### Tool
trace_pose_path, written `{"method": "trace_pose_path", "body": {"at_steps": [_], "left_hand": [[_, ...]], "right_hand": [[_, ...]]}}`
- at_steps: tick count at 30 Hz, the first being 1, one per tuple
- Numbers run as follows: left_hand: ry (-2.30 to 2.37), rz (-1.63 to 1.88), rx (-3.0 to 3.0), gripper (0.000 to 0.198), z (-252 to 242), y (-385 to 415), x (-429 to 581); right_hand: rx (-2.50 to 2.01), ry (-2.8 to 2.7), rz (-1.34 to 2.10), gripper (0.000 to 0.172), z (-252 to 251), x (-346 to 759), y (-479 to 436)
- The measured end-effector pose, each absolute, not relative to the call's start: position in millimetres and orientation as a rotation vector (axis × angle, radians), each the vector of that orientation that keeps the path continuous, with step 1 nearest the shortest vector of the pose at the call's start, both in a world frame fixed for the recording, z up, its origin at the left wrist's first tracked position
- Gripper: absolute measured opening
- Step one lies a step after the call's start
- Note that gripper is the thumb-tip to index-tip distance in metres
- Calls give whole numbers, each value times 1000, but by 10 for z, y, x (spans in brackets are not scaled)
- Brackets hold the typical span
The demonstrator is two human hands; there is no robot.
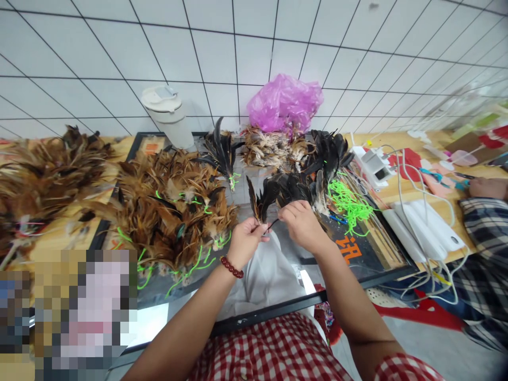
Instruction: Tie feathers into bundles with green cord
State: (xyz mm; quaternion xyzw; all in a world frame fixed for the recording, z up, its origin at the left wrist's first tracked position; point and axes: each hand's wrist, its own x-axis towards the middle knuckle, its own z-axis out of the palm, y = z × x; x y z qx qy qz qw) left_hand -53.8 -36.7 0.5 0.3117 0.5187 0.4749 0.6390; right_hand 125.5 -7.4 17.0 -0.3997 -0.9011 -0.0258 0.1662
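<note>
My left hand (pixel 246 238), with a dark red bead bracelet (pixel 232 268) at its wrist, is closed on the quill ends of a small bunch of dark feathers (pixel 260 198). The bunch stands up from the fingers. Beside it, my right hand (pixel 298 222) pinches a thin dark strand (pixel 273 225) that runs toward the left fingertips; whether it is a feather or a cord is unclear. Loose black feathers (pixel 296 188) lie just beyond the hands. Below them a pale grey cloth (pixel 270 270) covers part of the dark board (pixel 254 316).
Brown feather bundles with green ties (pixel 178 206) fill the left side. A white lidded cup (pixel 169 116) and a pink plastic bag (pixel 286 103) stand at the back. To the right are green strings (pixel 349 203), white chargers (pixel 375 166) with cables, and a person's plaid sleeve (pixel 486 227).
</note>
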Motion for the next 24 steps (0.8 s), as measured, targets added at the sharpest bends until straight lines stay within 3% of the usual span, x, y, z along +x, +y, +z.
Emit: {"method": "trace_pose_path", "body": {"at_steps": [10,17,24], "left_hand": [[1155,806,919,14,25,-368,-572],[992,1265,570,31,31,-346,-621],[942,1350,442,38,-12,-309,-638]], "right_hand": [[-1043,-2477,-175,16,127,1140,-109],[-1590,-2376,-203,22,214,1016,143],[-1423,-2776,-219,24,241,693,436]]}}
